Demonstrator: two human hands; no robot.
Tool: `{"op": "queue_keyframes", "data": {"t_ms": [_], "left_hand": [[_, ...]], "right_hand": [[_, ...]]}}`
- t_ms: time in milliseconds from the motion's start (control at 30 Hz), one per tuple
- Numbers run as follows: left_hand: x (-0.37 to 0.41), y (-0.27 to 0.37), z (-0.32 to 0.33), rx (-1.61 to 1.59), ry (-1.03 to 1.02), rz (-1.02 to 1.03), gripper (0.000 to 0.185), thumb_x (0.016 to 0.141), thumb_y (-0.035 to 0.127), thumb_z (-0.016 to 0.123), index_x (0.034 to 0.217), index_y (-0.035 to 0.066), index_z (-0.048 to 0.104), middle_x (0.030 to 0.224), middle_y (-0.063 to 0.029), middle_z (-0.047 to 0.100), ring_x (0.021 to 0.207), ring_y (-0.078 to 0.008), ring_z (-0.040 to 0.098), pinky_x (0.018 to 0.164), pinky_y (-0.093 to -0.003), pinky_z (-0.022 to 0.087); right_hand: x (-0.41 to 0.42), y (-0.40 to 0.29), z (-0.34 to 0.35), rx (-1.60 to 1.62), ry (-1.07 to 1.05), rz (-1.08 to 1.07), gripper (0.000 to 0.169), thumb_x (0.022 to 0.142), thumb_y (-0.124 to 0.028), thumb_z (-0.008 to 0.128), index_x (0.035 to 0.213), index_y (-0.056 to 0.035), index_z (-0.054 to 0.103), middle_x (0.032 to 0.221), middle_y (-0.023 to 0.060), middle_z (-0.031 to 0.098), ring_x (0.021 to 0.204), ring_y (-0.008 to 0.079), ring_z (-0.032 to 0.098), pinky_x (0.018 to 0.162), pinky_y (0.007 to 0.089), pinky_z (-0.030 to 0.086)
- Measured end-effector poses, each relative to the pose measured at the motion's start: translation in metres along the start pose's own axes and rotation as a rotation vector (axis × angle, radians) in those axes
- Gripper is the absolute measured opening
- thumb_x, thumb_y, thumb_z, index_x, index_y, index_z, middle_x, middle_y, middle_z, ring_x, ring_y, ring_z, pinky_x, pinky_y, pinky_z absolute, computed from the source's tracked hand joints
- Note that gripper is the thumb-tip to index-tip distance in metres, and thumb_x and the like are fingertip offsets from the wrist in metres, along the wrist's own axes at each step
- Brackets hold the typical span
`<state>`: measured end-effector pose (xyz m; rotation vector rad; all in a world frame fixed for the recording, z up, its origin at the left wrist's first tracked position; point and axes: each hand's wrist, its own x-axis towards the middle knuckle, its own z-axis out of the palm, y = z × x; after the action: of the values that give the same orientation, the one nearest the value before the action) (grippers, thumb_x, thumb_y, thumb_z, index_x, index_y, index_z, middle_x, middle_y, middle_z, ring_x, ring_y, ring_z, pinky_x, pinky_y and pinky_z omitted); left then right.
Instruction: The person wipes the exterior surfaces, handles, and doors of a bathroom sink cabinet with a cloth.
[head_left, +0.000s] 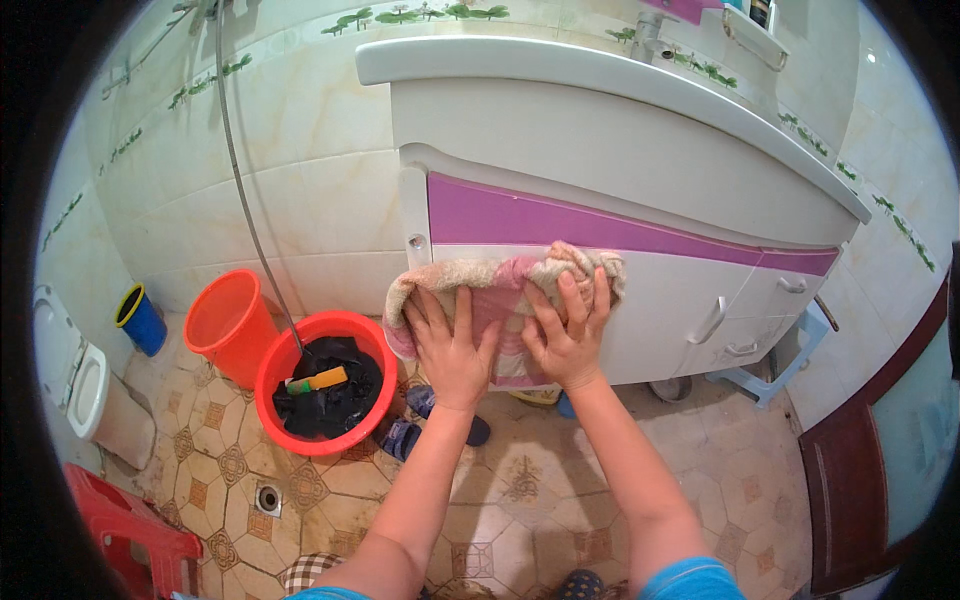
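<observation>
A pink and cream towel (510, 300) lies spread against the white front of a bathroom vanity cabinet (660, 307), just under its purple band. My left hand (454, 360) presses on the towel's left part with the fingers spread. On its right part rests my right hand (566, 337), fingers apart, below a bunched fold of the cloth. Both palms face the cabinet, and the towel covers part of the door. To the left, a red plastic basin (386, 397) holds dark cloth in water, with a yellow and green brush (319, 380) on top.
A red bucket (225, 322), a blue bin (142, 322) and a toilet (105, 397) stand at the left. A shower hose (240, 180) hangs into the basin. Slippers (401, 437) lie below the cabinet. A red stool (135, 525) is lower left; a light-blue stool (799, 352) stands right.
</observation>
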<state>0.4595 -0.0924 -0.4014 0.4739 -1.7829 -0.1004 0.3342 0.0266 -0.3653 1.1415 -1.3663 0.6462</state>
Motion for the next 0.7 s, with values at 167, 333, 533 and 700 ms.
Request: {"op": "queue_keyframes", "data": {"t_ms": [167, 333, 533, 700], "left_hand": [[-0.021, -0.006, 0.007, 0.069, -0.065, 0.003, 0.066, 0.090, 0.044, 0.071, 0.148, 0.018, 0.053, 0.164, -0.0281, 0.024, 0.144, -0.0601, 0.025, 0.115, -0.0639, 0.029], [-0.065, -0.013, 0.027, 0.036, -0.103, -0.013, 0.059, 0.088, 0.046, 0.071, 0.140, 0.019, 0.060, 0.159, -0.0310, 0.033, 0.131, -0.0615, 0.042, 0.107, -0.0624, 0.042], [-0.098, -0.015, 0.022, -0.046, -0.261, -0.029, 0.056, 0.093, 0.037, 0.069, 0.141, 0.010, 0.056, 0.156, -0.0356, 0.032, 0.133, -0.0609, 0.040, 0.108, -0.0597, 0.041], [-0.105, -0.012, 0.021, -0.007, -0.315, -0.054, 0.059, 0.095, 0.038, 0.067, 0.145, 0.010, 0.052, 0.157, -0.0363, 0.030, 0.133, -0.0611, 0.041, 0.107, -0.0587, 0.044]], "right_hand": [[-0.042, -0.003, -0.011, 0.063, -0.165, -0.015, 0.051, 0.084, -0.017, 0.066, 0.135, -0.0222, 0.066, 0.163, 0.0026, 0.029, 0.148, 0.0493, 0.023, 0.119, 0.0591, 0.033], [-0.085, -0.003, -0.016, 0.075, -0.237, -0.034, 0.049, 0.085, -0.024, 0.070, 0.134, -0.0229, 0.067, 0.160, 0.0001, 0.034, 0.150, 0.0462, 0.022, 0.114, 0.0594, 0.039], [-0.125, -0.011, -0.019, 0.099, -0.312, -0.031, 0.049, 0.085, -0.025, 0.072, 0.133, -0.0215, 0.067, 0.159, -0.0002, 0.037, 0.150, 0.0463, 0.023, 0.115, 0.0577, 0.039], [-0.113, -0.008, -0.025, 0.154, -0.353, -0.054, 0.048, 0.085, -0.024, 0.073, 0.133, -0.0193, 0.067, 0.159, -0.0008, 0.040, 0.151, 0.0429, 0.025, 0.118, 0.0541, 0.037]]}}
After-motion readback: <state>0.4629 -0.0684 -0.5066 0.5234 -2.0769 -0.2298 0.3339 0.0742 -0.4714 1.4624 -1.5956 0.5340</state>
